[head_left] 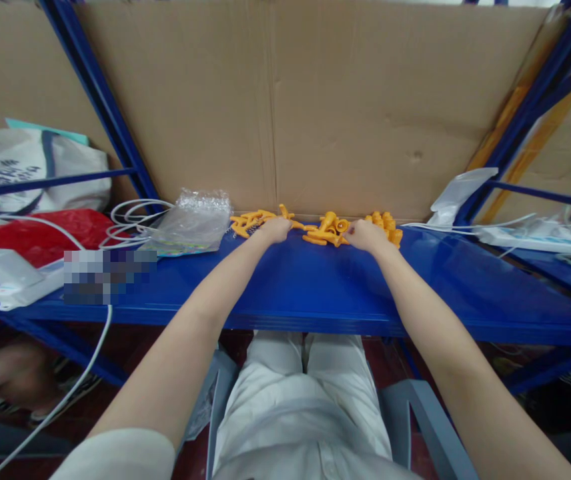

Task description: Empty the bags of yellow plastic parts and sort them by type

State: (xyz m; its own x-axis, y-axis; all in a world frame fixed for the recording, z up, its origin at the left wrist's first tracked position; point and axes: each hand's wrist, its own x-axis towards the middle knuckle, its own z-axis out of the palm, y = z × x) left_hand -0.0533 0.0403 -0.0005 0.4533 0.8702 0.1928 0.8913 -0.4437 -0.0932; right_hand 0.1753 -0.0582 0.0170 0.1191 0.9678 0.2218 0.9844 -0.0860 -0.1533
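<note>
Standing behind the blue table (310,287) and yellow pieces (329,222), brown cardboard (335,113).

From my distant seat I see a soft, moderate light, falling rather evenly on the cardboard panel (345,100), while the floor (135,343) below the blue table (310,287) remains dim. The table top has a weak sheen, the clear plastic bag (190,223) gives small bright glints, and coarse pixels cover one patch at left. Because of the wide lens, the blue post (100,100) leans strongly, and the orange parts (328,230) look slightly soft.
</note>
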